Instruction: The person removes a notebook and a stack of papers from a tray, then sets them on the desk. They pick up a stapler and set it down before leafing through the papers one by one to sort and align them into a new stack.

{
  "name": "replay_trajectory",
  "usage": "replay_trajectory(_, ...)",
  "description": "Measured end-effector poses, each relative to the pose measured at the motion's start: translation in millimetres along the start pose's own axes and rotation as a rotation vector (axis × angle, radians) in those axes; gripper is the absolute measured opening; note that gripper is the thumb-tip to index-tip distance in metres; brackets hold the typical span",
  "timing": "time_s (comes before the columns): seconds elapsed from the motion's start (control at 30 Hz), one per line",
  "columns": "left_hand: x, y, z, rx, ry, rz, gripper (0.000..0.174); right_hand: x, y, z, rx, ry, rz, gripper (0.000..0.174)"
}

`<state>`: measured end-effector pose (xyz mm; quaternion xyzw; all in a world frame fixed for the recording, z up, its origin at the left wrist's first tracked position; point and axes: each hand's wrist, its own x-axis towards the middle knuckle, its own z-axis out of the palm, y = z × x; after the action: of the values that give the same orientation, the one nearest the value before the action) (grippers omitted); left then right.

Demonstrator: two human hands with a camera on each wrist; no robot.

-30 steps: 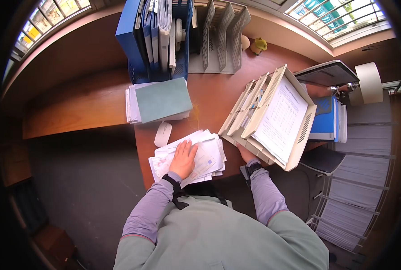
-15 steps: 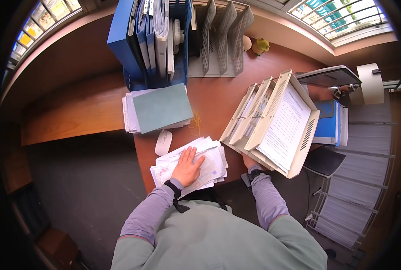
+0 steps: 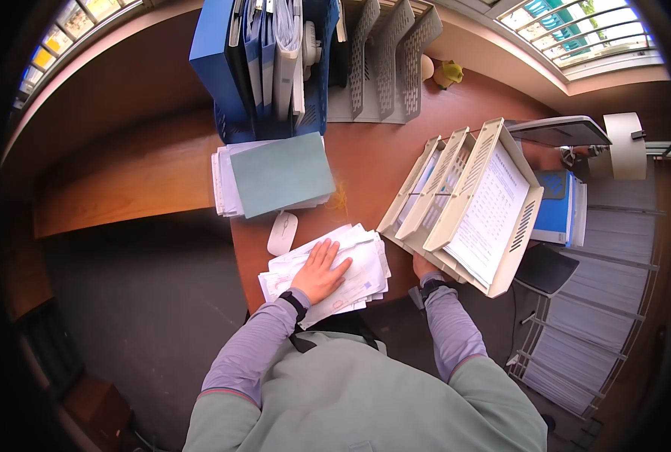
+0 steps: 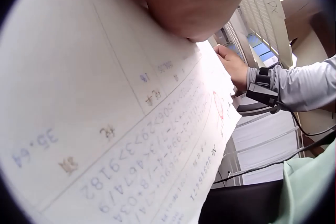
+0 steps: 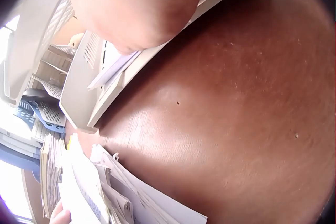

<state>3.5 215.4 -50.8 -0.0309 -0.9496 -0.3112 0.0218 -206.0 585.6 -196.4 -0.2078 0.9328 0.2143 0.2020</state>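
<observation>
Head view: the left hand [image 3: 322, 275] lay on the messy pile of papers [image 3: 364, 280] at the near edge of the desk [image 3: 359, 169], fingers pretty straight and pressed on top, not wrapped round anything. The right hand [image 3: 425, 267] was at the near edge of the tray stack [image 3: 468, 197], over to the right, partly tucked out of sight. The tray stack sat tilted, with printed sheets in it. A mouse [image 3: 282, 233] was just beyond the papers on the left, then a green folder [image 3: 283, 175] on another pile. On the far side were a blue file box [image 3: 219, 64] and a grey rack [image 3: 384, 60].

Left wrist view: the papers filled most of it, with printed numbers and a red mark [image 4: 218, 106]. The left hand rested over them, and the right hand showed past them by the tray stack.

Right wrist view: the right hand was right up against the tray's edge, but its fingers were hidden, so I honestly can't tell how closed they were or if they gripped it. Papers fanned out lower left, left fingertips [image 5: 61, 215] on them.
</observation>
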Motion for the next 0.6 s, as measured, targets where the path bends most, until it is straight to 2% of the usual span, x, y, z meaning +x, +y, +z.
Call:
replay_trajectory(0.03,0.3,-0.5,0.0,-0.002,-0.001,0.0,0.049,-3.2,-2.8,-17.7,-0.001,-0.002,0.0,0.064)
replay_trajectory(0.1,0.5,-0.1,-0.1,0.032,-0.01,0.004,0.048,-17.8,-10.2,-71.1,0.398,-0.091,0.156,0.063)
replay_trajectory(0.23,0.3,1.3,-2.0,0.017,-0.021,-0.005,0.048,-17.7,-5.9,-60.7,0.457,0.019,0.136,0.062)
replay_trajectory(0.3,0.7,1.0,-2.2,0.011,-0.037,-0.02,0.047,-11.1,-3.5,-46.3,0.151,0.114,0.04,0.062)
replay_trajectory(0.33,1.4,1.3,-3.8,0.009,-0.034,-0.021,0.047,-14.5,-9.4,-56.7,0.147,0.116,0.039,0.062)
replay_trajectory(0.4,2.1,1.9,-5.2,0.023,-0.057,-0.02,0.046,-19.4,-20.7,-76.1,0.454,0.175,0.13,0.055)
replay_trajectory(0.6,8.2,3.3,-4.3,0.075,-0.093,-0.017,0.048,9.8,-12.0,-91.1,0.488,0.205,0.071,0.054)
